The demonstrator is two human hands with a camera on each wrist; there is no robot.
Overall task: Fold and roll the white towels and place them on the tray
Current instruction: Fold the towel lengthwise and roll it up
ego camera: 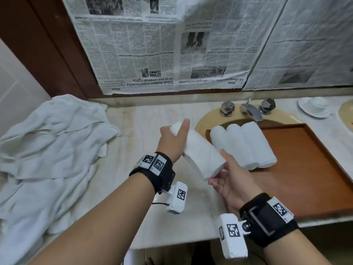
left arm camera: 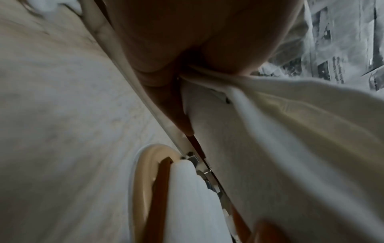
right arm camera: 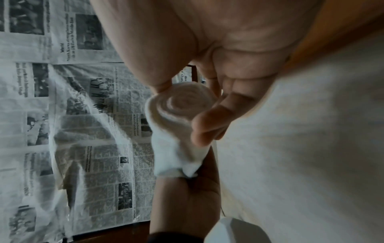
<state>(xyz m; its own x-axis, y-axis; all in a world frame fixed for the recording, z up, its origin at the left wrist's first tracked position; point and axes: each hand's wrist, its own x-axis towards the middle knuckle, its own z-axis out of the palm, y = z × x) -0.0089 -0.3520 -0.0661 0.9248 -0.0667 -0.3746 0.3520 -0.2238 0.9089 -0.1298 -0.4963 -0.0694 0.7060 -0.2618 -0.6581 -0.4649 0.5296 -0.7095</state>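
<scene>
Left wrist view: motion blur is smearing the bench [left arm camera: 62, 115]. Head view: left hand's fingers are hiding behind the rolled towel [ego camera: 202, 152]; saucer [ego camera: 313, 108] at 2 o'clock too small to read.

We see a pale marble tabletop [ego camera: 164, 115]. On it lie a heap of unfolded towels [ego camera: 47, 150] and a saucer [ego camera: 315, 108]; a wooden tray [ego camera: 305, 169] spans the sink [ego camera: 206, 121].

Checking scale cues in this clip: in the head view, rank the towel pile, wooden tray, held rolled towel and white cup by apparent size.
1. Towel pile and wooden tray: look alike in extent, unranked.
2. Held rolled towel, gripped by the left hand and right hand.
3. White cup, though it sits farthest back.
</scene>
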